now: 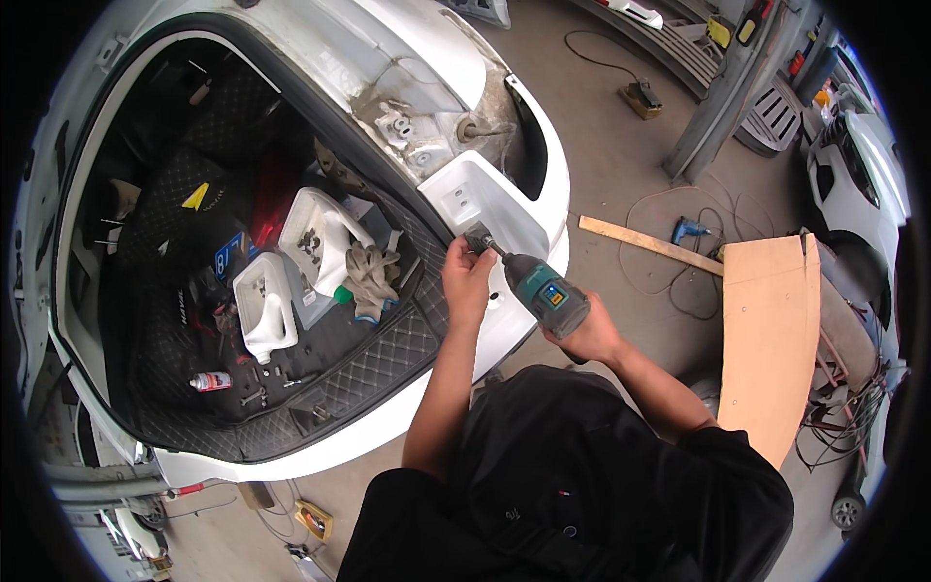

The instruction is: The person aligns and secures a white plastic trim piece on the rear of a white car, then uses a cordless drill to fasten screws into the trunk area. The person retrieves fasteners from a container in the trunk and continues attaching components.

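Note:
My right hand (588, 337) grips a green and black cordless drill (543, 291), its nose aimed at the rear corner of a white car body (524, 194). My left hand (467, 281) is closed around the drill's chuck and grey bit (478, 239), right against the white panel beside the open boot. The bit's tip is hidden by my fingers.
The open boot (369, 369) has a black quilted liner holding a white plastic jug (264, 308), a cut white container of small parts (315, 238), a rag (370, 276) and a spray can (209, 381). On the concrete floor to the right lie a cardboard sheet (771, 339), a wooden strip (650, 244) and cables.

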Demonstrator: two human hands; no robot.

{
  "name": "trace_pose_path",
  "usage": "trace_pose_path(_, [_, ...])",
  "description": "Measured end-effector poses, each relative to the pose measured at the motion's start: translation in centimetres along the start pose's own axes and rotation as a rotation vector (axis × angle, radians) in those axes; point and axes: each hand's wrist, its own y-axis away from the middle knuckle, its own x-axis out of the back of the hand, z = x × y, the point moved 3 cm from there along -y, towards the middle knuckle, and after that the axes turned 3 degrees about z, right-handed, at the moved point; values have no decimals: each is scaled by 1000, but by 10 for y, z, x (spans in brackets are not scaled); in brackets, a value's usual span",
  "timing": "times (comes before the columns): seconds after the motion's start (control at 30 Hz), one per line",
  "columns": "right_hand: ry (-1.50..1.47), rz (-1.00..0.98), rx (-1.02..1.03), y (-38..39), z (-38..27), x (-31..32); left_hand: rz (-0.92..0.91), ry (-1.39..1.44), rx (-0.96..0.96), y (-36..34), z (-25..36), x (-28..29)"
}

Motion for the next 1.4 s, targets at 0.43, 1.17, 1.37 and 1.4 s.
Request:
trace_pose_path(0.43, [-91, 48, 3, -30, 27, -31, 109, -45, -118, -15, 3, -10])
trace_pose_path(1.17, [-360, 83, -56, -44, 69, -51, 7, 893, 612, -31, 9, -23])
trace_pose_path(1.37, [-178, 83, -73, -39, 77, -53, 80, 837, 678, -43, 14, -30])
trace_pose_path(1.4, [-158, 86, -76, -38, 78, -54, 105, 812, 683, -44, 19, -32])
